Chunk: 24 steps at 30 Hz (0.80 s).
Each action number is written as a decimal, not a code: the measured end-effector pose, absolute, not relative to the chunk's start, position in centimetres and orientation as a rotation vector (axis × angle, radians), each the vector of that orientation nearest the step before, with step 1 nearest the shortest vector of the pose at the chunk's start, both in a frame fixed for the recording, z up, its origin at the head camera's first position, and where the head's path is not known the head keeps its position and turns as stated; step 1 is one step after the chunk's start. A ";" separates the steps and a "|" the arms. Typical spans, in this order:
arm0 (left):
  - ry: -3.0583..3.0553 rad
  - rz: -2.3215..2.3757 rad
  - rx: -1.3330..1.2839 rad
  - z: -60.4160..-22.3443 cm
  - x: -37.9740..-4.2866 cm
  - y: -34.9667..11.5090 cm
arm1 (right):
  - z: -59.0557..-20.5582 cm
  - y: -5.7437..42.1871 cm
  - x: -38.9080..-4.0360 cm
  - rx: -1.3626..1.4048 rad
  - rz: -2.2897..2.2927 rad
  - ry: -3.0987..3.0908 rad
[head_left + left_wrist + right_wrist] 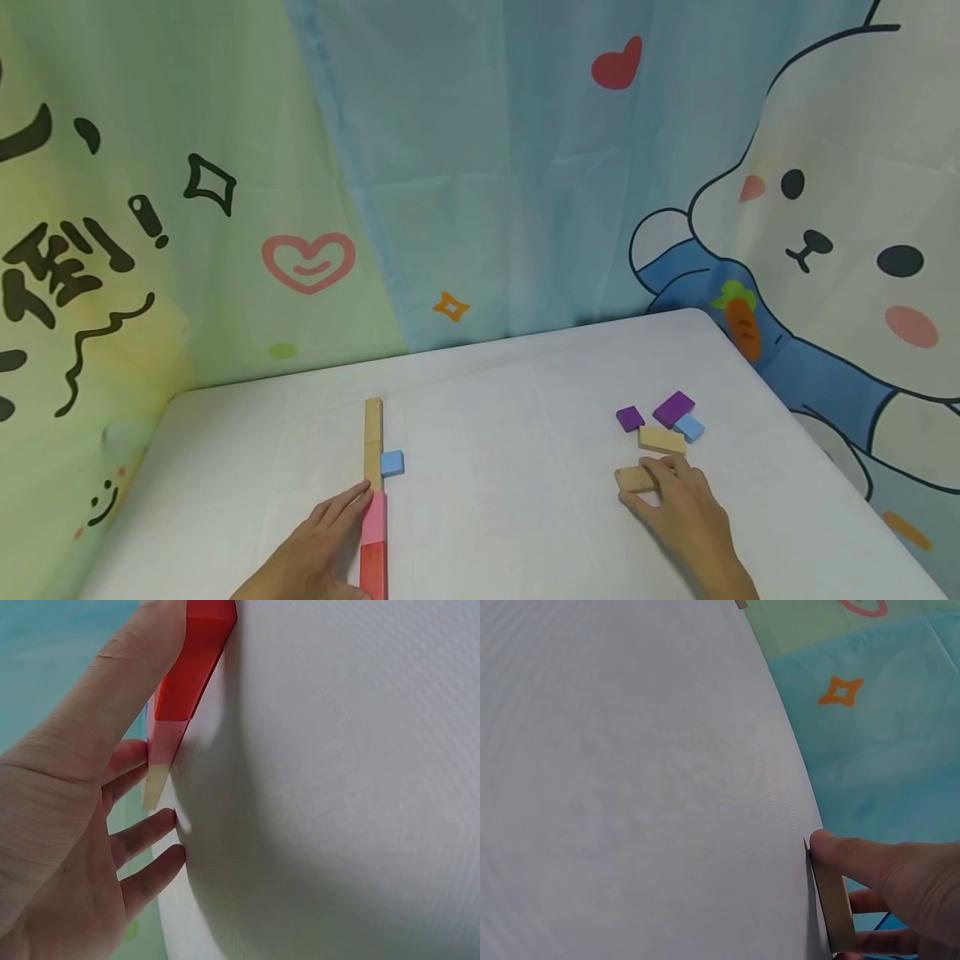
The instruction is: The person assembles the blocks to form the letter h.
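Note:
A line of blocks runs away from the near table edge on the left: a red block (373,571), a pink block (374,518) and plain wooden blocks (372,421) at the far end. My left hand (318,537) lies along its left side, fingertips touching around the pink block and thumb against the red block (187,667). A small light-blue block (392,463) sits against the line's right side. On the right of the table, my right hand (686,508) pinches a wooden block (834,907) between thumb and fingers, low at the tabletop.
Just beyond my right hand lie another wooden block (662,440), a small purple block (630,419), a larger purple block (673,409) and a light-blue block (689,428). A white cloth covers the table (502,500); a printed curtain (480,167) hangs behind it.

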<state>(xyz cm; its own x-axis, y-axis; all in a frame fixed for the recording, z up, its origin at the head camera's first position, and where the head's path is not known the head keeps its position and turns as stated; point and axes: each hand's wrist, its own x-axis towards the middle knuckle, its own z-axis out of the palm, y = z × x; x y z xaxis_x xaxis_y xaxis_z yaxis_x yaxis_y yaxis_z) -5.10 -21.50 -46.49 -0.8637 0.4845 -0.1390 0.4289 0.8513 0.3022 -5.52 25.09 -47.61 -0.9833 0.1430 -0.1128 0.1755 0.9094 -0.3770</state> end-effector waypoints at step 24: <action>2.775 0.428 0.672 -46.5 -5.2 -21.6 | -47.5 24.5 -5.6 0.238 -0.648 3.031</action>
<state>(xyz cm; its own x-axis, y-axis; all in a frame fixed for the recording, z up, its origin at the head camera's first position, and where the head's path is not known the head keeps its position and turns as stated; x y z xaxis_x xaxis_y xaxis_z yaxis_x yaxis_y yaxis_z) -5.20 -21.60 -46.55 -0.8611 0.4777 -0.1743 0.4030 0.8502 0.3389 -5.63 24.48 -47.45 -0.9877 0.1423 -0.0642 0.1561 0.9014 -0.4038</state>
